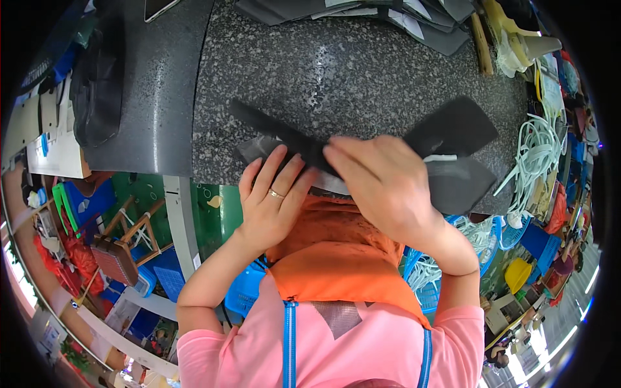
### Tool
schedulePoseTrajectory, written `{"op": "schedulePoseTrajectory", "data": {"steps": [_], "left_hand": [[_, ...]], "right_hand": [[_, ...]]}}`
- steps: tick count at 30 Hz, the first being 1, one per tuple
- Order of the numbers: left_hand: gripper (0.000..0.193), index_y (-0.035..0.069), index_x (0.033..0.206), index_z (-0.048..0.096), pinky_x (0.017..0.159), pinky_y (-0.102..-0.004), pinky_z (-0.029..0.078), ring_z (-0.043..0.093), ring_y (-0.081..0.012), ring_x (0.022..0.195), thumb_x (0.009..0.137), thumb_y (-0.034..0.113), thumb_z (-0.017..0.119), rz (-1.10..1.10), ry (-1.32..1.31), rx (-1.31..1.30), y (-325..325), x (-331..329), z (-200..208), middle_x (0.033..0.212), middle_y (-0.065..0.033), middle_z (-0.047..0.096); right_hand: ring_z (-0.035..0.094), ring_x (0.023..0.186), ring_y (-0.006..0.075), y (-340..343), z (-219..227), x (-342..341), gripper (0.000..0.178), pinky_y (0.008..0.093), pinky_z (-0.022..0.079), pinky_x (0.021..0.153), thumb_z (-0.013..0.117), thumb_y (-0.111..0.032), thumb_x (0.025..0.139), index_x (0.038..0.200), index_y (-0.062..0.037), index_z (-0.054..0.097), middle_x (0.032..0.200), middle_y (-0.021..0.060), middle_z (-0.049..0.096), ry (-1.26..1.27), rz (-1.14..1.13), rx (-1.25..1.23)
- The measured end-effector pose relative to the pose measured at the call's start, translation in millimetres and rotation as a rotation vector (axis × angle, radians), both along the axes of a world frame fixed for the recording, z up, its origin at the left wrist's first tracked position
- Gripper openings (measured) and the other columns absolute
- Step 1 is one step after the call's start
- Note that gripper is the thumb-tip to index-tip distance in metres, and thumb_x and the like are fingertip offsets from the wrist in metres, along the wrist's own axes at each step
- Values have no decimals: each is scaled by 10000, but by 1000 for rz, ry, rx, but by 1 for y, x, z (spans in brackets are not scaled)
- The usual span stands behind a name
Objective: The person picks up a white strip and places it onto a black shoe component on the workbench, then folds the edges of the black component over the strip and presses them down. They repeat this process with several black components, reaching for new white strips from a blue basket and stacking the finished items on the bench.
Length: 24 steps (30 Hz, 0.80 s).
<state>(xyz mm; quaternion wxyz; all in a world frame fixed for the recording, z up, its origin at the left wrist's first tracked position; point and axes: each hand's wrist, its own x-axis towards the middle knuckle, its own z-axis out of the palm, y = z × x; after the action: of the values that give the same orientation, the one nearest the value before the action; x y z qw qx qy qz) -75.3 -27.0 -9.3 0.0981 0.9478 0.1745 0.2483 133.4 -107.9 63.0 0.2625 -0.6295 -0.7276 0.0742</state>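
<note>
Dark, flexible sheet pieces lie at the near edge of the speckled stone worktop (259,71). My left hand (275,200), with a ring on one finger, rests its extended fingers on the near side of a dark piece. Thumb and fingers of my right hand (388,184) are closed on a folded black piece (278,126), whose left end stands up from the stone. To the right, another black flap (456,126) and a greyish-black flap (462,184) spread out, with a short white strip (441,157) between them. My right hand hides the middle of the pieces.
A stack of dark cut pieces (427,32) lies at the far edge, near a wooden stick (482,45). Pale cords (537,155) hang at the right; more fill a blue basket (427,297) below. A black bag (100,84) sits on the grey table (155,97) at left.
</note>
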Motion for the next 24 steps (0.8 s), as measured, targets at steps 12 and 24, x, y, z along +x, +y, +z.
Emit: {"op": "schedulePoseTrajectory", "data": {"steps": [12, 24], "left_hand": [[643, 34, 1276, 518, 1006, -428, 470, 554, -369, 1218, 675, -81, 717, 23, -113, -566, 55, 10, 45, 1532, -217, 375], [627, 27, 1251, 618, 1089, -504, 387, 504, -378, 1278, 661, 135, 803, -1, 318, -120, 54, -4, 82, 1361, -144, 551]], "right_hand": [[623, 1051, 277, -2, -13, -2, 312, 359, 562, 860, 634, -130, 703, 956, 48, 676, 1198, 176, 634, -176, 317, -48], [616, 975, 233, 0, -5, 1, 266, 374, 534, 880, 619, -173, 747, 961, -17, 649, 1176, 163, 655, -147, 226, -114]]}}
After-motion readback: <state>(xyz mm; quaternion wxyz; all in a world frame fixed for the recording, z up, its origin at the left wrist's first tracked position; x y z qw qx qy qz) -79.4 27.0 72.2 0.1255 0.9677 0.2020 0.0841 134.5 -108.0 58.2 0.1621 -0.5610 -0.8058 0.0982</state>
